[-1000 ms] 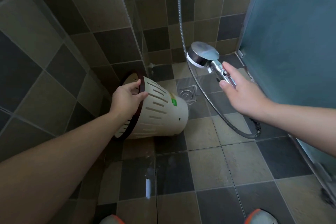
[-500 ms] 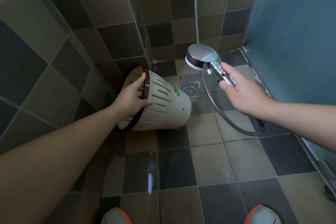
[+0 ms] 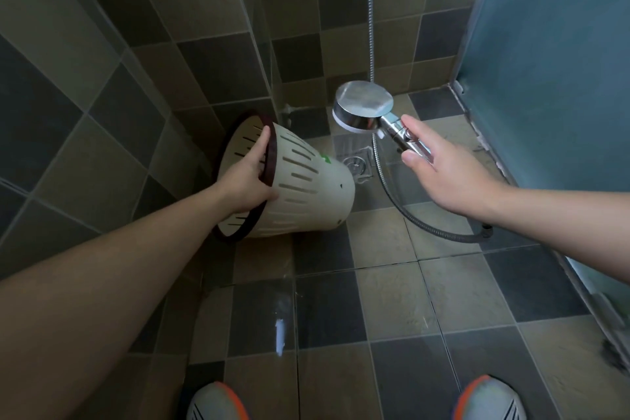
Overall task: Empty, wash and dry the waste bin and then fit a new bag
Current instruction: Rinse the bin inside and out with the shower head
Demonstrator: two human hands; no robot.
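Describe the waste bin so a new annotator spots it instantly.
Start at the corner where the two tiled walls meet the floor. The waste bin is there, tipped on its side and gripped at the rim by the left hand. It is the only cream, slotted plastic tub with a dark brown rim band, unlike the chrome shower head to its right.

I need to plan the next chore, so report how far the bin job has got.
Done: the waste bin looks emptied; nothing shows inside it. In hand: the left hand grips its dark rim, tipping it on its side over the tiled floor, while the right hand holds the shower head near the bin. Left: finishing the wash, drying, and fitting a bag; none is in view.
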